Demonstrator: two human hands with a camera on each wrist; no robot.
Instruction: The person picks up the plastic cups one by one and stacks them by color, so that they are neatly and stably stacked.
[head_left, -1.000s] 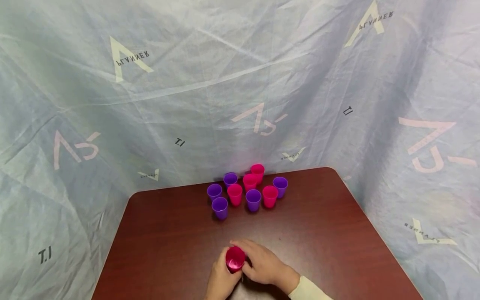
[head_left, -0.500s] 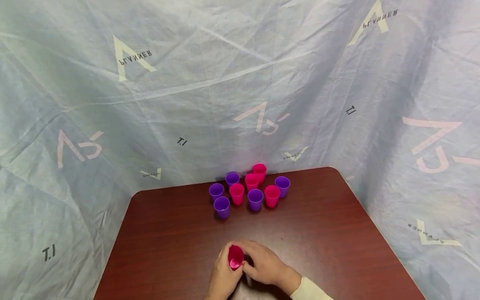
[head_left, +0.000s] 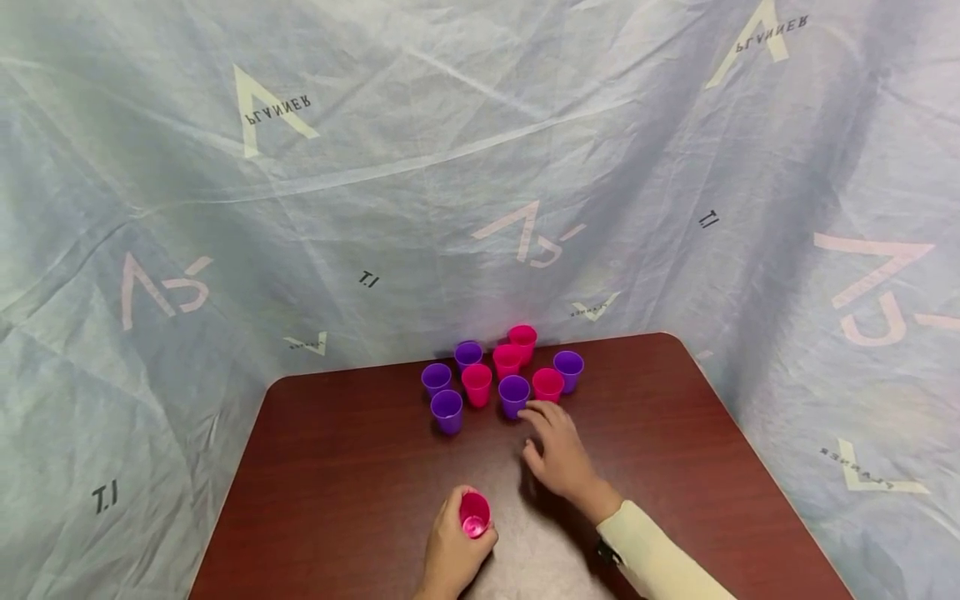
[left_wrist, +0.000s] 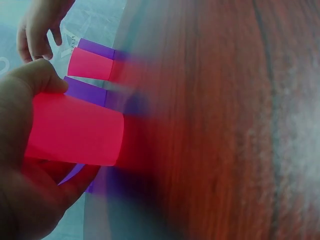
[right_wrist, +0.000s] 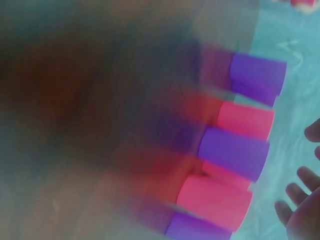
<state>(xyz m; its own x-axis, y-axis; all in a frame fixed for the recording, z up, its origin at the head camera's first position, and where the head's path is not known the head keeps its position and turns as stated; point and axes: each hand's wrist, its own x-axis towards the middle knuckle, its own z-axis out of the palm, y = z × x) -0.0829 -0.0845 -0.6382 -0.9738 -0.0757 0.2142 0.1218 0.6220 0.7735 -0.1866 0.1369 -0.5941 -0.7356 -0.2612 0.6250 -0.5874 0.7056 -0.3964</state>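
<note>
My left hand point(head_left: 452, 550) grips a pink cup point(head_left: 475, 513), its mouth facing up, near the front of the table; in the left wrist view the thumb and fingers wrap round the cup point(left_wrist: 82, 131). Free of any object, my right hand point(head_left: 562, 458) reaches out over the table, fingers spread and slightly bent. Its fingertips are right by a standing purple cup point(head_left: 514, 395) and partly overlap a second pink cup point(head_left: 547, 384). The right wrist view has those fingers point(right_wrist: 296, 194) at the right edge, apart from the row of cups.
More cups stand upright at the back: purple cups point(head_left: 447, 410) on the left, a pink cup point(head_left: 477, 385) in the middle, another purple cup point(head_left: 568, 371) at the right. The brown table point(head_left: 337, 483) ends at a grey printed cloth point(head_left: 420, 208) hanging behind and around it.
My right hand has left the pink cup and moved forward and right to the cups at the back. The left hand keeps hold of the pink cup. The view has shifted slightly.
</note>
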